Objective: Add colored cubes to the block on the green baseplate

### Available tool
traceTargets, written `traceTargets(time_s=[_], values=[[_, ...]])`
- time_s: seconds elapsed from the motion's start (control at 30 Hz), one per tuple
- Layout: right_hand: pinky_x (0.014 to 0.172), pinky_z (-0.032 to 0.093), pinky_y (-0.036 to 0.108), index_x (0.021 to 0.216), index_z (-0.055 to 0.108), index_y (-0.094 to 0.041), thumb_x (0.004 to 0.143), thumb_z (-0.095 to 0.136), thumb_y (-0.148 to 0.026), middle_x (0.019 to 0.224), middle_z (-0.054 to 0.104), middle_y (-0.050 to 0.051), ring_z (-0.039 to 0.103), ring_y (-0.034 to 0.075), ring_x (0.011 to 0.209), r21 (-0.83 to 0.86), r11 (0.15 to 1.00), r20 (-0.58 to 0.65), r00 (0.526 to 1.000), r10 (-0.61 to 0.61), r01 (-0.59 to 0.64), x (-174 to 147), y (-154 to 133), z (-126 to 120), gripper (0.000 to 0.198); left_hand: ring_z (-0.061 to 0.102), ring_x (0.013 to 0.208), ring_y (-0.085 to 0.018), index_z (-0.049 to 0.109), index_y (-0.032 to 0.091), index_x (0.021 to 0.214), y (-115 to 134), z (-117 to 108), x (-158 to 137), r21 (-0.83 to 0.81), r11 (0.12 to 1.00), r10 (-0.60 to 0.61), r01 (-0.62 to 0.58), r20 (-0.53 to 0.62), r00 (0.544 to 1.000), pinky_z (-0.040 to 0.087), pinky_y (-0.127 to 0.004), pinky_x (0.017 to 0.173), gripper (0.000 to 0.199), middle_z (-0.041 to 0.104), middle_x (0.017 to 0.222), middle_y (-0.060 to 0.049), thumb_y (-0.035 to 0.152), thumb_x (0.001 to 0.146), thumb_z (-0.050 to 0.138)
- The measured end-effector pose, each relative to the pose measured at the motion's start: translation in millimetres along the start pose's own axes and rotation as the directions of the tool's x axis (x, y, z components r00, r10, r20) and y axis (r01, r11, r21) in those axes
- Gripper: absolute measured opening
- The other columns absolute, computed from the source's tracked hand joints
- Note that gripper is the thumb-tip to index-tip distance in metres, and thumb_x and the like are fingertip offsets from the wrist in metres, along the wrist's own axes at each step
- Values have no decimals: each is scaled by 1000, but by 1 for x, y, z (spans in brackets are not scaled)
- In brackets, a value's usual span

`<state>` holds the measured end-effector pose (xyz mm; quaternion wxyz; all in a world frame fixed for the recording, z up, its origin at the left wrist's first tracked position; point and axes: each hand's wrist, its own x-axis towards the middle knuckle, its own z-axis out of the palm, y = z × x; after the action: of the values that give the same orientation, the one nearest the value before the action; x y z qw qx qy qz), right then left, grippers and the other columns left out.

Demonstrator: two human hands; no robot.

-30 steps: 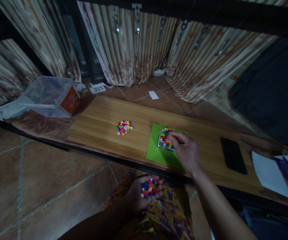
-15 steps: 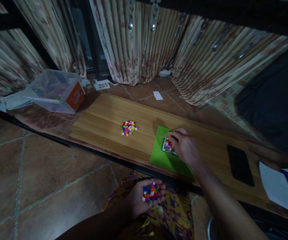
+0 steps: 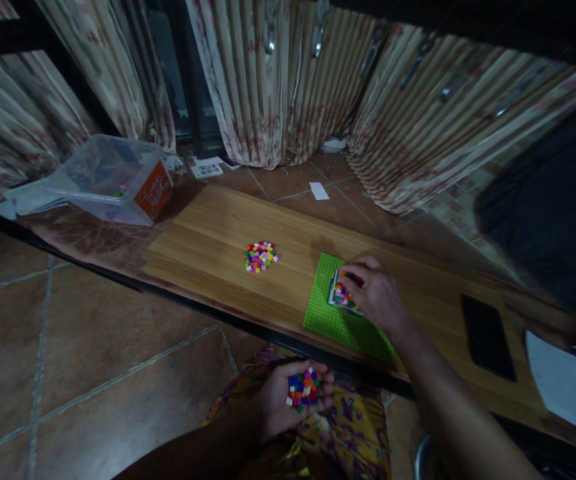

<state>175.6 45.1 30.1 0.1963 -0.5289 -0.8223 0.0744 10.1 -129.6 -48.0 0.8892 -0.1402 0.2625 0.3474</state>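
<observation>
My left hand (image 3: 274,400) is palm up over my lap, cupped under a heap of small coloured bricks (image 3: 304,389). On the table, a green studded baseplate (image 3: 321,310) carries a low block built of many-coloured bricks (image 3: 341,293) with a pale edge. Over that block is my right hand (image 3: 379,293), thumb and fingertips pinched together at its top. Whatever sits between those fingertips is too small and too hidden to make out. The hand covers the right part of the block.
A loose pile of small bricks (image 3: 261,257) lies on the wooden board (image 3: 208,247), left of the baseplate. A clear plastic box (image 3: 113,180) with an orange label stands at the far left. A black phone-like slab (image 3: 488,337) and white paper (image 3: 561,373) lie at the right.
The whole view has shifted slightly. My right hand stays at the block with its fingers still pinched, and my left hand still holds its bricks.
</observation>
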Motion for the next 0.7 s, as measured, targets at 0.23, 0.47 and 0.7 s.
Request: traceTargets(time_s=[0.23, 0.47, 0.7], values=[[93, 45, 37, 99, 71, -23, 89, 48, -35, 112, 55, 9, 54, 24, 106, -72, 987, -8, 989, -146, 146, -1, 2, -5, 27, 64, 78, -18, 68, 6, 89, -1, -1, 1, 3, 1000, 7, -7, -6, 1000, 44, -36, 84, 26, 69, 91, -12, 26, 83, 52], [93, 45, 39, 92, 73, -25, 85, 54, -39, 112, 58, 8, 55, 23, 106, 88, 996, -78, 997, 1, 6, 0, 10, 5, 25, 65, 77, -18, 67, 6, 90, 1, 0, 0, 15, 1000, 1, 0, -20, 1000, 45, -36, 84, 26, 70, 90, -13, 25, 83, 51], [79, 51, 36, 91, 73, -23, 69, 68, -40, 95, 71, 4, 66, 21, 86, 500, 778, 136, 922, 363, -380, 9, 14, 11, 28, 64, 77, -18, 68, 6, 89, 2, -1, 0, -6, 1000, -5, 5, -18, 1000, 45, -36, 84, 25, 69, 90, -12, 24, 83, 51]])
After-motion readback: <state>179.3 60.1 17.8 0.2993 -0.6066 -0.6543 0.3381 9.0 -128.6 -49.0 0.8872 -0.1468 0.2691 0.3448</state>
